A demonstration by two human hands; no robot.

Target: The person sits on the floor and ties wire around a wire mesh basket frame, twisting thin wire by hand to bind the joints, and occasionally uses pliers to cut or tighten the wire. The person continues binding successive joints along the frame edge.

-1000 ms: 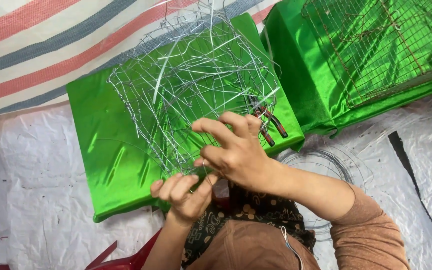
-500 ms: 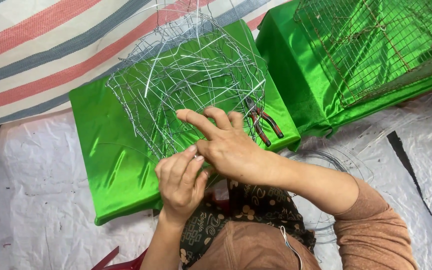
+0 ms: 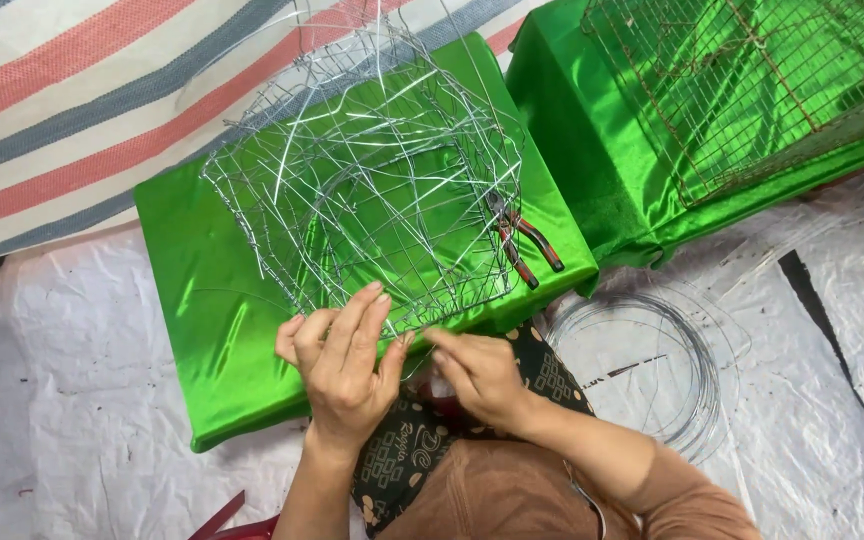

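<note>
Seen from the head camera, a half-built wire basket (image 3: 372, 185) of thin, shiny silver strands sits on a low block wrapped in glossy green satin cloth (image 3: 202, 330); its mesh is loose and irregular, with stray ends sticking up at the far side. The left hand (image 3: 342, 365) is curled over the basket's near rim, fingers bent and pressed on the wire. The right hand (image 3: 477, 375) lies just beside it, fingertips pinched on a strand at the same rim. Red-handled pliers (image 3: 522, 240) lie on the cloth at the basket's right edge, apart from both hands. A flat coil of bare wire (image 3: 652, 370) rests on the crinkled white plastic sheet (image 3: 72, 420) to the right of the person's lap. A second green-draped block (image 3: 592, 170) at upper right carries a rusty brownish square-grid wire cage (image 3: 752, 90). A tarpaulin striped in red, grey and cream (image 3: 62, 110) lies beyond. Compared with half a second ago, the right hand has come down from the top of the mesh to the near rim, the left hand has opened up around the edge, and the basket sits at a slightly different angle.
</note>
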